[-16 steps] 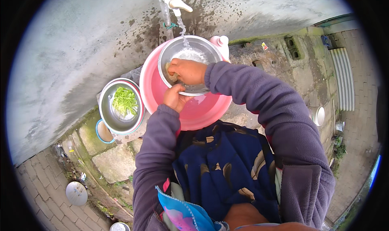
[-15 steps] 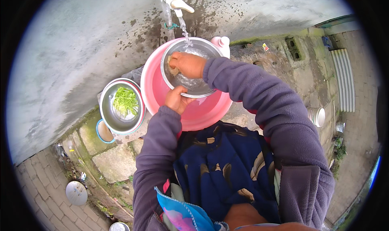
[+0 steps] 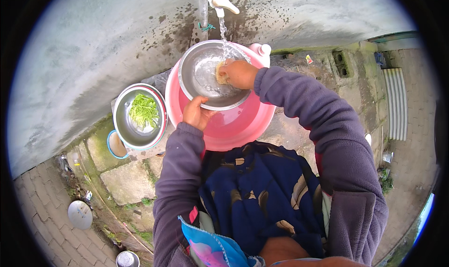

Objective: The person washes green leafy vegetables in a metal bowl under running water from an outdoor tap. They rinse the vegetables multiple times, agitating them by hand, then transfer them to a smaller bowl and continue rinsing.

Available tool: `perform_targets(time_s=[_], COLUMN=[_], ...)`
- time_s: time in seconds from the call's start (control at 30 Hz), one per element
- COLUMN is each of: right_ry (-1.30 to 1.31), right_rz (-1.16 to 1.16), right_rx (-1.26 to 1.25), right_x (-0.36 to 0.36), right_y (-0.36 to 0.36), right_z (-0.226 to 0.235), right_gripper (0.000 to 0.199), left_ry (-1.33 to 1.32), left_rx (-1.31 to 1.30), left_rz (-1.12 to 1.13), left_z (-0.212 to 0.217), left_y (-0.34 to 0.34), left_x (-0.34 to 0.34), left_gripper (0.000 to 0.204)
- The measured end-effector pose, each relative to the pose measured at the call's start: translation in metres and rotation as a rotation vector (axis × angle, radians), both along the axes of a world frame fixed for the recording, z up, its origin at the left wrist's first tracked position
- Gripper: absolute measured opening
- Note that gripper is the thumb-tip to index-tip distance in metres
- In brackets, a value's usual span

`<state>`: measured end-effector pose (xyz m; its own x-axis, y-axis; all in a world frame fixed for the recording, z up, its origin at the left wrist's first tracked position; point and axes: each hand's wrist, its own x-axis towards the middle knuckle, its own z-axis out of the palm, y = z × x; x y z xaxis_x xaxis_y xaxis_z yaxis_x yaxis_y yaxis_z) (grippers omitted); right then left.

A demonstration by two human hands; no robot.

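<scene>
A shiny metal bowl [image 3: 194, 75] is held over a large pink basin [image 3: 234, 135]. At the bowl's near rim, my left hand [image 3: 197, 114] grips the edge with its thumb on top. Inside the bowl, my right hand [image 3: 241, 74] presses a tan, rough-looking scrubber [image 3: 221, 73] against the right part of the bottom, its fingers closed around it. A white tap [image 3: 220, 4] on the wall runs a stream of water into the bowl, close to my right hand. Some water lies in the bowl.
To the left stands a stack of bowls [image 3: 122, 131], the top one holding chopped green vegetables [image 3: 143, 111]. Below it is a blue-rimmed container [image 3: 111, 144]. A white bottle [image 3: 264, 51] stands behind the basin at right. The wet wall [image 3: 112, 42] rises beyond.
My right hand has moved the scrubber from the bowl's left side to its right. The bowl has shifted left over the basin, with my left hand still on its near rim.
</scene>
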<state>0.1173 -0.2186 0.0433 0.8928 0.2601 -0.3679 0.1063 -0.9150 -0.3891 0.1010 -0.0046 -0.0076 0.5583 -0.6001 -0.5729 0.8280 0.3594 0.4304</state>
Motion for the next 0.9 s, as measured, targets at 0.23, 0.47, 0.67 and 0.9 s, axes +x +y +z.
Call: perform_targets(time_s=[0.23,0.47,0.67,0.9], right_ry=[-0.505,-0.635,0.025,-0.093], right_rz=[0.324,0.146,0.168,-0.308], right_rx=[0.274,-0.249,-0.228,0.557], right_x=[0.013,0.036,-0.029,-0.068], right_y=[0.039,-0.023,-0.022,0.053], right_z=[-0.033,-0.009,0.003,-0.007], right_gripper=[0.029,0.034,0.034,0.032], left_ry=[0.081,-0.004,-0.109,-0.164], left_rx=[-0.056,0.06,0.063,0.152], left_rz=[-0.09,-0.033,0.072,0.156], left_z=[0.007,0.01,0.005,0.009], left_y=[0.005,0.01,0.002,-0.013], left_x=[-0.003,-0.008,-0.011,-0.012], left_gripper=[0.04,0.036,0.035,0.065])
